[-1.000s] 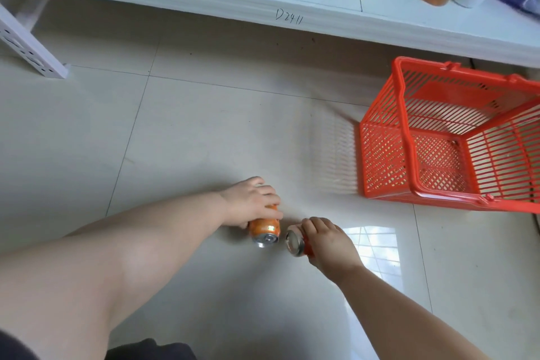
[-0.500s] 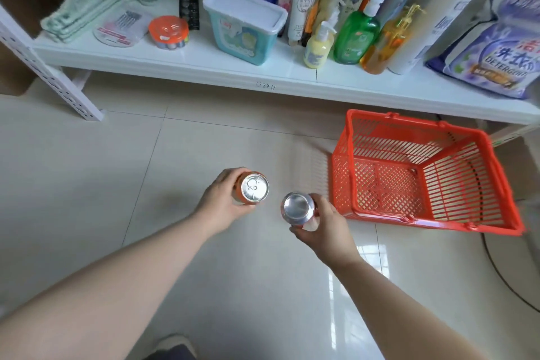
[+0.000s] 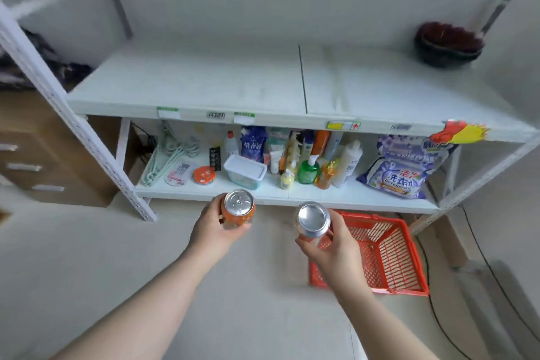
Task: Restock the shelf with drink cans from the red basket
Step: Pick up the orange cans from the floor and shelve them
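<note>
Now my left hand (image 3: 214,228) fingers grip orange can (image 3: 238,210), right hand (image 3: 336,245) fingers grip silver-topped can (image 3: 312,219); upper shelf (image 3: 204,82) edge ahead, board open left of bowl (image 3: 448,47).

Orange can (image 3: 239,209): stands upright, shiny silver top with its pull tab facing up, held in the left hand (image 3: 214,231), up in the air in front of the low board of the shelf (image 3: 204,79).

Second can (image 3: 312,219): upright too, plain silver end up, side colour hard to tell, held in the right hand (image 3: 336,245), just to the right of the orange can and not touching it.

Red basket (image 3: 391,257): plastic, walls full of little slots, sits on the floor below the shelf, partly behind the right hand.

Shelf: white, two flat boards, small paper tags along the front edge of the top board.
</note>
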